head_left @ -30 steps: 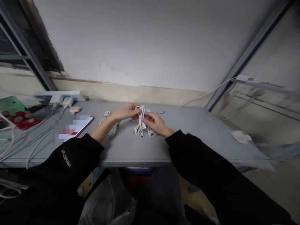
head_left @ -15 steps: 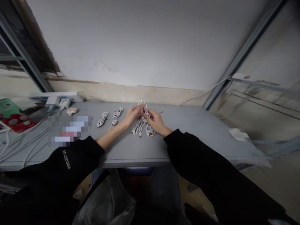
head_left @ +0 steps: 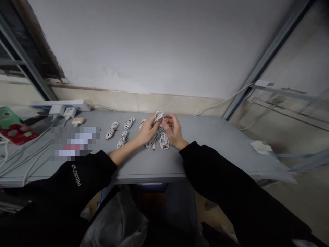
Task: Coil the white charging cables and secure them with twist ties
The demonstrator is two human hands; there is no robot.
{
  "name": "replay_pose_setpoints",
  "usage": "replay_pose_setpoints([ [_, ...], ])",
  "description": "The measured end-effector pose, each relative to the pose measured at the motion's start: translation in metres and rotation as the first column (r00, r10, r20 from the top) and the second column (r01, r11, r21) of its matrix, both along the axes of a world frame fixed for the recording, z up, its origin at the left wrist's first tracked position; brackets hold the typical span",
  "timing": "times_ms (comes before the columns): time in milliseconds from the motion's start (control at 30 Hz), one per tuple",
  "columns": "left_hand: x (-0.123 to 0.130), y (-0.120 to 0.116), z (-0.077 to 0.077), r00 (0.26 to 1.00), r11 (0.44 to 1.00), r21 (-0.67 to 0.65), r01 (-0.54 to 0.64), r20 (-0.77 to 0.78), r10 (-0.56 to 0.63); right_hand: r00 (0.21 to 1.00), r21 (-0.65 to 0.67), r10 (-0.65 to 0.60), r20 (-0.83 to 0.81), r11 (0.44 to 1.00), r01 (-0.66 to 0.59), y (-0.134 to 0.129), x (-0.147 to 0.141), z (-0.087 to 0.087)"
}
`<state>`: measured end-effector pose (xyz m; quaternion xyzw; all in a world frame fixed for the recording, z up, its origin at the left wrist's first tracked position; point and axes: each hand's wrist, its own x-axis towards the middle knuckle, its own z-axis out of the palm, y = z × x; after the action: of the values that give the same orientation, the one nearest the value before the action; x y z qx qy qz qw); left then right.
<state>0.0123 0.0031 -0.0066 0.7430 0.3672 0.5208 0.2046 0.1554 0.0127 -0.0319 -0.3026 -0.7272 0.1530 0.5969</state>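
My left hand (head_left: pixel 149 132) is closed around a coiled white cable (head_left: pixel 159 116), whose loops stick up above the fingers. Just to its right, my right hand (head_left: pixel 172 131) has its fingers curled in a pinch by the coil; what lies between the fingertips is too small to make out. Below the hands, a bundled white cable (head_left: pixel 164 141) and a second white bundle (head_left: pixel 152 141) rest on the grey table (head_left: pixel 213 151). Left of my left hand lie several more bundles, among them a white cable with a dark tie (head_left: pixel 112 130).
A power strip (head_left: pixel 81 104) with white plugs stands at the back left, near a beige adapter (head_left: pixel 78 121). Loose cords cross the left side, beside a red and green item (head_left: pixel 17 132). White tissue (head_left: pixel 261 147) lies at the right edge. A wall closes the back.
My left hand has shifted slightly forward with the coil, which is now bunched and tilted. My right hand has come off the coil's loops and its fingers have curled up beside it.
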Motion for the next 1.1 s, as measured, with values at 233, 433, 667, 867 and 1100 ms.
replay_pose_setpoints([
  [233,-0.001,-0.008,0.001,0.971,0.998,-0.068,0.004,-0.238,-0.020,0.997,-0.031,-0.049,0.062,0.998,0.051,-0.007,0.002,0.006],
  [433,-0.001,-0.008,0.006,0.944,0.999,-0.040,-0.001,-0.328,-0.012,0.988,0.001,-0.121,0.101,0.993,0.121,-0.007,0.002,0.008],
  [667,-0.001,-0.007,0.005,0.919,0.999,-0.049,0.004,-0.394,-0.023,0.988,0.012,-0.123,0.092,0.992,0.122,-0.003,0.003,0.007],
  [867,-0.002,-0.007,-0.001,0.912,0.999,-0.037,0.014,-0.410,-0.028,0.986,-0.019,-0.120,0.112,0.992,0.123,0.002,0.005,0.009],
  [1100,0.000,-0.008,0.000,0.959,0.994,-0.113,0.010,-0.281,-0.041,0.988,-0.139,-0.122,0.097,0.981,0.135,0.018,0.017,0.006],
])
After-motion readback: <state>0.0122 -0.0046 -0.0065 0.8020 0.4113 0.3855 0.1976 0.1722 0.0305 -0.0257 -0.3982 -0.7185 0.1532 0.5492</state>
